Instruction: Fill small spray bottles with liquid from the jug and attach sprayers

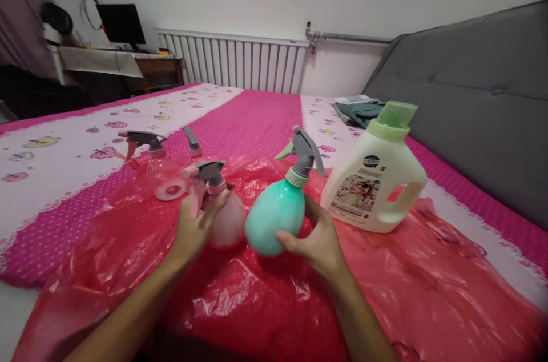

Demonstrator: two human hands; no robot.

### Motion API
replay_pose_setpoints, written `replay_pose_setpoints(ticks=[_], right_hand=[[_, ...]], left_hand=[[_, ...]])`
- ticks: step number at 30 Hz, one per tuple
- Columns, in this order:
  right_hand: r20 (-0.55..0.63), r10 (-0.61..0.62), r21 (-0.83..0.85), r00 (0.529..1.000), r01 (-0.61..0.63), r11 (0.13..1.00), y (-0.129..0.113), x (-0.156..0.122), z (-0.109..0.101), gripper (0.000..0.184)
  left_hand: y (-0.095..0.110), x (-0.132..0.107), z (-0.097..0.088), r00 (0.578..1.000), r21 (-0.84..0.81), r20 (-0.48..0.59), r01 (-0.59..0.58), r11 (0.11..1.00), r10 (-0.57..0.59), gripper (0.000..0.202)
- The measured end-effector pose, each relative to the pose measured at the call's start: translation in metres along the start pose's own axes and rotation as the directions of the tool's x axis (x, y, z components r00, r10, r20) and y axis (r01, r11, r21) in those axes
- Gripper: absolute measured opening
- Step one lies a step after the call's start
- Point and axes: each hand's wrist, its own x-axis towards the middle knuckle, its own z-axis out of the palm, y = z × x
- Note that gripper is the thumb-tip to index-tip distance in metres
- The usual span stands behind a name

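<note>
My left hand (199, 216) is wrapped round the neck of a pink spray bottle (229, 219) with a grey and pink trigger head. In my right hand (319, 236) is a mint-green spray bottle (274, 213), tilted to the right, thumb on its front and fingers behind it. The two bottles are close side by side over a red plastic sheet (240, 316). Left of my left hand, a clear pinkish spray bottle (165, 173) lies tipped, and another grey spray head (193, 140) shows behind. A white jug (368, 185) with a green cap stands right of my right hand.
The sheet lies on a bed with a pink patterned cover (269, 113). Folded clothes (362, 111) rest at the far right, by a grey padded headboard (471, 82). A radiator (240, 59) and a desk with a monitor (122, 25) are at the back.
</note>
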Motion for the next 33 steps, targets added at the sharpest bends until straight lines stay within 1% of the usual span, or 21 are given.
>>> replay_pose_setpoints(ticks=[1,2,4,5,7,9,10,12,13,15,16,17,19,20,22,23,26,27,29,30,33], right_hand=[[-0.059,0.017,-0.02,0.998,-0.018,1.0,0.0,0.0,-0.001,0.083],[-0.087,0.033,-0.028,0.996,-0.036,0.999,0.0,0.001,-0.002,0.084],[-0.002,0.01,0.036,1.0,-0.009,0.999,-0.001,0.001,-0.004,0.08],[0.018,-0.009,0.061,1.0,0.008,0.998,-0.001,0.001,-0.005,0.076],[-0.084,-0.002,0.033,0.996,0.004,0.999,-0.003,0.0,-0.006,0.074],[-0.132,0.019,0.001,0.991,-0.019,1.0,-0.004,-0.001,-0.006,0.079],[-0.054,0.004,0.022,0.999,-0.002,1.0,-0.005,-0.001,-0.006,0.081],[0.021,-0.042,0.052,0.999,0.041,0.998,-0.005,-0.002,-0.006,0.078],[-0.041,-0.037,0.019,0.998,0.038,0.999,-0.004,-0.002,-0.006,0.076],[-0.171,0.008,-0.061,0.985,-0.019,0.998,-0.002,-0.002,-0.007,0.078],[-0.178,0.026,-0.072,0.984,-0.039,0.997,-0.001,-0.001,-0.008,0.081],[-0.127,0.022,-0.048,0.992,-0.028,0.998,0.001,-0.001,-0.008,0.082],[-0.056,-0.012,0.022,0.998,0.013,1.0,0.003,0.0,-0.008,0.078],[-0.091,-0.013,0.028,0.996,0.015,0.999,0.004,0.001,-0.008,0.075],[-0.191,0.032,-0.016,0.981,-0.035,0.999,0.004,0.001,-0.005,0.072],[-0.204,0.044,-0.033,0.978,-0.052,0.998,0.004,0.001,-0.004,0.074],[-0.166,-0.015,-0.023,0.986,0.011,1.0,0.005,0.0,0.001,0.08],[-0.192,-0.031,-0.032,0.981,0.025,0.999,0.005,0.0,0.002,0.081],[-0.273,0.003,-0.075,0.962,-0.024,0.997,0.007,0.0,0.003,0.084],[-0.282,0.021,-0.082,0.959,-0.046,0.996,0.007,0.001,0.002,0.084],[-0.234,-0.012,-0.044,0.972,0.001,0.999,0.009,0.002,-0.001,0.079]], left_hand=[[0.001,0.0,0.0,1.0,-0.002,-0.003,0.001,1.0,-0.001,0.031],[0.002,0.0,0.0,1.0,-0.001,-0.007,0.0,1.0,0.0,0.031],[0.003,-0.001,0.0,1.0,0.002,-0.014,-0.003,1.0,0.003,0.031],[0.003,-0.001,0.0,1.0,0.004,-0.014,-0.004,1.0,0.004,0.031],[0.004,-0.002,0.001,1.0,0.006,-0.018,-0.004,1.0,0.004,0.032],[0.004,-0.003,0.001,1.0,0.0,-0.014,-0.004,1.0,0.004,0.032],[0.005,-0.003,0.001,1.0,-0.002,-0.009,-0.005,1.0,0.005,0.031],[0.006,-0.003,0.001,1.0,-0.01,-0.003,-0.007,1.0,0.007,0.03],[0.006,-0.004,0.001,1.0,-0.015,-0.006,-0.009,1.0,0.008,0.03],[0.007,-0.004,0.002,1.0,-0.02,-0.017,-0.006,1.0,0.006,0.03],[0.007,-0.004,0.002,1.0,-0.022,-0.018,-0.001,1.0,0.001,0.03],[0.007,-0.004,0.002,1.0,-0.025,-0.018,0.002,1.0,-0.003,0.03],[0.007,-0.004,0.002,1.0,-0.022,-0.011,-0.001,1.0,0.001,0.03],[0.006,-0.004,0.002,1.0,-0.018,-0.008,-0.006,1.0,0.005,0.029],[0.005,-0.004,0.002,1.0,-0.016,-0.009,-0.017,1.0,0.016,0.029],[0.005,-0.004,0.001,1.0,-0.017,-0.007,-0.018,1.0,0.018,0.029],[0.005,-0.004,0.001,1.0,-0.018,0.003,-0.023,1.0,0.023,0.028],[0.005,-0.004,0.001,1.0,-0.012,0.0,-0.024,1.0,0.024,0.029],[0.005,-0.004,0.001,1.0,-0.004,-0.02,-0.024,1.0,0.024,0.031],[0.005,-0.004,0.001,0.999,-0.004,-0.029,-0.021,1.0,0.021,0.033],[0.005,-0.004,0.0,0.999,-0.006,-0.035,-0.01,1.0,0.009,0.034]])
